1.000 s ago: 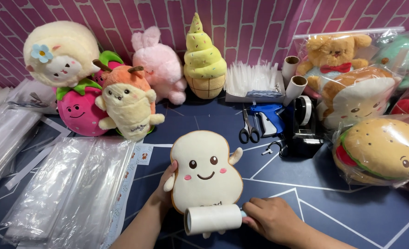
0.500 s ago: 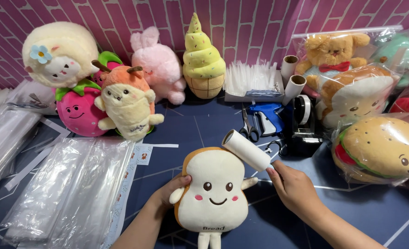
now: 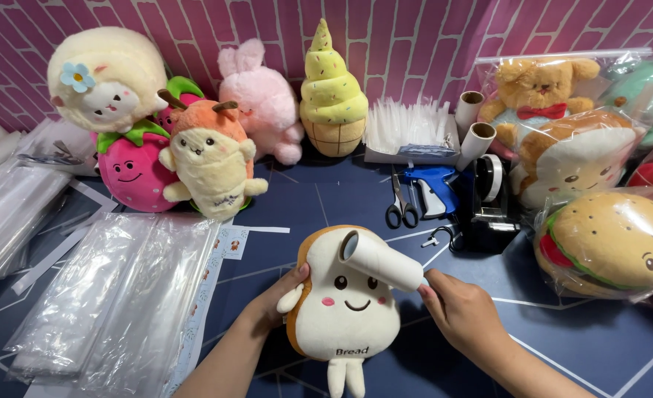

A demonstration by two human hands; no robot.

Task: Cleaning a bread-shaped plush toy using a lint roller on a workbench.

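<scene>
A cream bread-slice plush toy (image 3: 345, 313) with a smiling face and small legs stands near the front middle of the dark blue table (image 3: 577, 346). My left hand (image 3: 278, 298) grips its left side and little arm. My right hand (image 3: 463, 313) holds a white lint roller (image 3: 380, 261) by its handle. The roll rests on the top of the toy's head, pointing up and left.
Stacks of clear plastic bags (image 3: 113, 302) lie at the left. Several plush toys line the pink brick wall (image 3: 430, 44), among them a strawberry (image 3: 131, 166) and an ice-cream cone (image 3: 332, 92). Bagged plushes, including a burger (image 3: 610, 239), fill the right. Scissors (image 3: 400, 203), a blue tagging gun (image 3: 433, 188) and a tape dispenser (image 3: 489, 206) lie behind.
The lint roller went from the toy's lower body up past its right side and now lies on the top of its head. The toy shifted toward me.
</scene>
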